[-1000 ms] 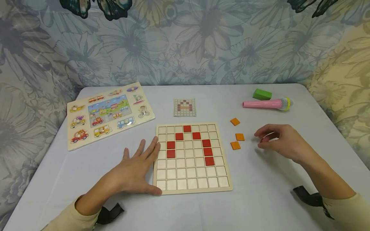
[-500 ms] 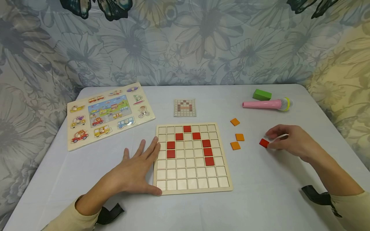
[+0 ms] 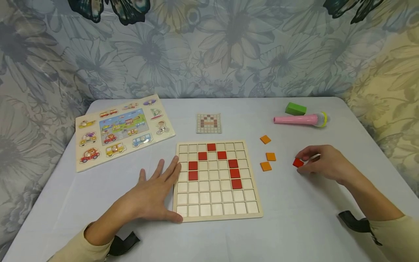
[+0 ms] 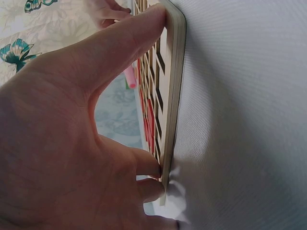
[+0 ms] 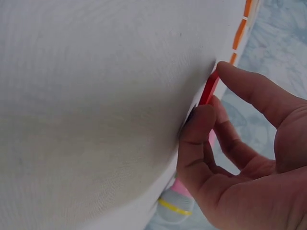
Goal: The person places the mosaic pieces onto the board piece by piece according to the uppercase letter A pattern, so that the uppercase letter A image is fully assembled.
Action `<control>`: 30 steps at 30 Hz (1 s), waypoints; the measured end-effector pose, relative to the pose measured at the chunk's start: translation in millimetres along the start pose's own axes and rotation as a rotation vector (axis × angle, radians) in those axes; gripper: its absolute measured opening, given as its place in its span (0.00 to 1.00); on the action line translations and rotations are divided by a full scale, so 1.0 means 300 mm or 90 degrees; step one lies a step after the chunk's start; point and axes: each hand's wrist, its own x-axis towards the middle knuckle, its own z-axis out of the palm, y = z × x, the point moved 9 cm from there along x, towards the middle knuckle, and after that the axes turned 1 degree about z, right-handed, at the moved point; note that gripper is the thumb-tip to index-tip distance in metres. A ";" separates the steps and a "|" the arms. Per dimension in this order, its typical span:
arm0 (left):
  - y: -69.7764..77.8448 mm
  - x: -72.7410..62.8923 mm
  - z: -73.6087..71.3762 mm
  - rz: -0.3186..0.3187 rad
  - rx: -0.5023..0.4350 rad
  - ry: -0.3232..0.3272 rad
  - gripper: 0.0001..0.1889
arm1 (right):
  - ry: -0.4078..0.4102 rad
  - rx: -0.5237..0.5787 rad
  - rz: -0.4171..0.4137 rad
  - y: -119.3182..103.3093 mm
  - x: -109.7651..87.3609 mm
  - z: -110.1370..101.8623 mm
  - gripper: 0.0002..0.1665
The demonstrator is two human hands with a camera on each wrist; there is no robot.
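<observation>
In the head view a square wooden grid board point(image 3: 222, 218) lies on the table, with several red tiles point(image 3: 235, 173) set in its cells. My left hand point(image 3: 147, 196) rests along its left edge, fingers spread; the left wrist view shows the thumb on the board's corner and fingertips at its side. To the right of the board, my right hand point(image 3: 327, 165) pinches one loose red square tile point(image 3: 298, 162) between thumb and finger. The right wrist view has this red tile point(image 5: 208, 88) edge-on, close over the cloth. Three orange tiles point(image 3: 270, 157) lie between board and right hand.
A small printed pattern card point(image 3: 208, 123) lies behind the board. At the back left is a wooden picture puzzle point(image 3: 124, 125) with vehicles. A pink toy microphone point(image 3: 296, 119) and a green block point(image 3: 296, 108) are at the back right. Floral cloth point(image 3: 209, 54) hangs behind the table.
My right hand first drew back to the right, showing the red tile beside its fingertips, then came slightly left and now pinches the tile. My left hand stays on the board.
</observation>
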 end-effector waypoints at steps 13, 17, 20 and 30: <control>-0.002 0.001 0.002 -0.002 0.002 0.001 0.73 | 0.017 -0.038 -0.021 -0.019 -0.005 0.001 0.22; -0.002 0.001 0.002 -0.004 0.001 0.000 0.73 | 0.020 -0.045 -0.025 -0.026 -0.004 0.000 0.21; -0.003 0.001 0.005 -0.005 0.002 0.001 0.73 | 0.027 -0.057 -0.028 -0.030 -0.003 -0.003 0.20; -0.009 0.003 0.007 -0.005 0.010 0.000 0.72 | 0.043 -0.083 -0.035 -0.061 0.001 -0.004 0.20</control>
